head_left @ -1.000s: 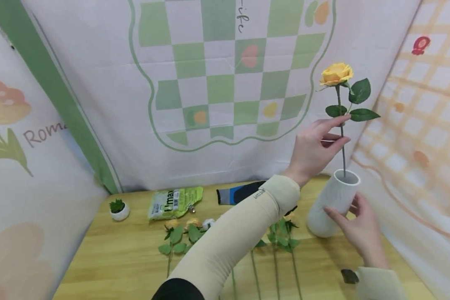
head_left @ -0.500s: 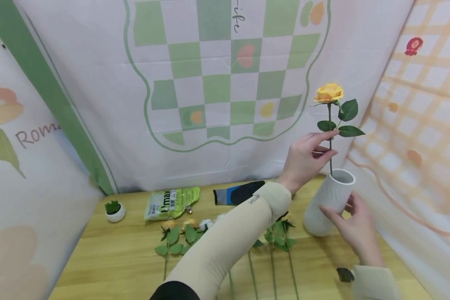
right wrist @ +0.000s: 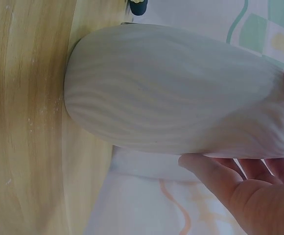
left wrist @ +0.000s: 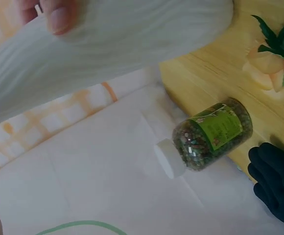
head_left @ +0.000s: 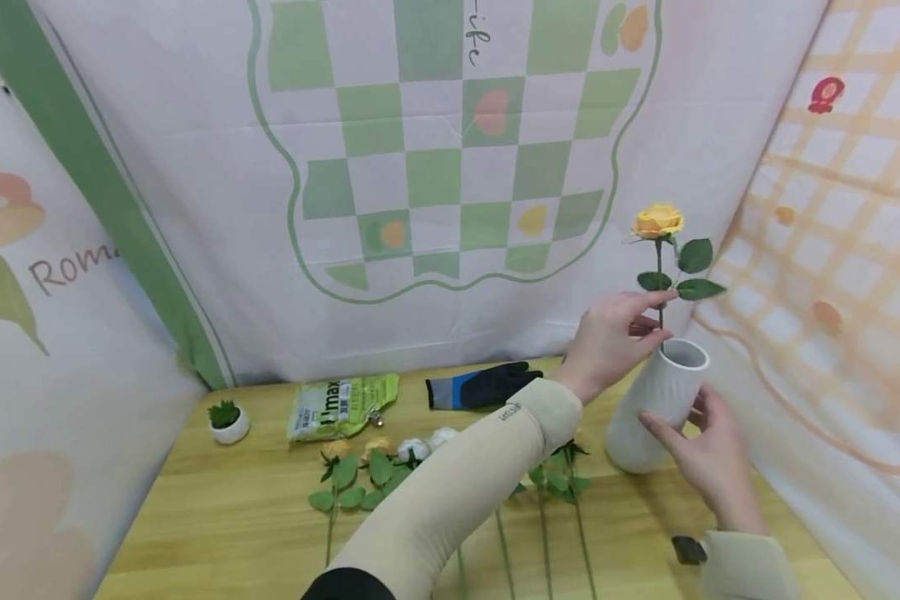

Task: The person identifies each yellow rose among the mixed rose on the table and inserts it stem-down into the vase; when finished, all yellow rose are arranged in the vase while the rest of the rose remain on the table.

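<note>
My left fingers (head_left: pixel 648 300) pinch a yellow rose (head_left: pixel 657 222); my right fingers (head_left: pixel 714 407) hold the vase (head_left: pixel 656 396).
Only my left wrist view shows a capped jar (left wrist: pixel 213 134), four o'clock from the vase.

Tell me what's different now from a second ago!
The yellow rose came down lower at the white vase, and the left hand holding it came down too. Nothing was let go. The right hand still holds the vase; the green bag stayed put.
</note>
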`<act>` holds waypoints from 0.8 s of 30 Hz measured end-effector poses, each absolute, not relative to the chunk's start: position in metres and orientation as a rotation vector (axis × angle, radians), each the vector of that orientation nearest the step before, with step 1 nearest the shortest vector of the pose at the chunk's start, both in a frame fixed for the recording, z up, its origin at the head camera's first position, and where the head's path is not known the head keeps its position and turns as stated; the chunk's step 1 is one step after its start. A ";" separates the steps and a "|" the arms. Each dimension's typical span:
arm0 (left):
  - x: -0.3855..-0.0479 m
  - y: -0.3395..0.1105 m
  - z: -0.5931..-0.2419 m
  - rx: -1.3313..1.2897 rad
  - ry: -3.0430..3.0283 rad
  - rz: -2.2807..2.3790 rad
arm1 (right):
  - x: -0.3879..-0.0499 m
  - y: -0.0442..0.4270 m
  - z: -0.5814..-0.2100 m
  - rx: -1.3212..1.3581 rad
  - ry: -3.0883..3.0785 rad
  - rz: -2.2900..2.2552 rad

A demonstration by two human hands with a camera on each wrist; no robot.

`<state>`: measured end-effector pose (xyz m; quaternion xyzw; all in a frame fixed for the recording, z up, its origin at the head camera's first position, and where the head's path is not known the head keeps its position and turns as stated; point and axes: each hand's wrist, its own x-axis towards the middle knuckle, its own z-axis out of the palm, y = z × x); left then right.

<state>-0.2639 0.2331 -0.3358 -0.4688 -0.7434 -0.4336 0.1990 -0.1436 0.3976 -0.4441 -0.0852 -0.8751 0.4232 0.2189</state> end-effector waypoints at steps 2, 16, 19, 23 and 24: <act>-0.264 0.231 -0.339 -1.290 -2.124 -1.167 | -0.144 0.397 -0.444 -0.233 -2.417 1.166; -0.268 0.226 -0.358 -1.461 -2.043 -0.705 | -0.144 0.398 -0.444 -0.218 -2.428 1.162; -0.267 0.227 -0.362 -1.503 -2.074 -0.679 | -0.144 0.398 -0.444 -0.222 -2.441 1.156; -0.266 0.227 -0.365 -1.526 -2.113 -0.660 | -0.143 0.399 -0.444 -0.217 -2.444 1.151; -0.265 0.227 -0.366 -1.528 -2.118 -0.660 | -0.143 0.399 -0.444 -0.213 -2.443 1.151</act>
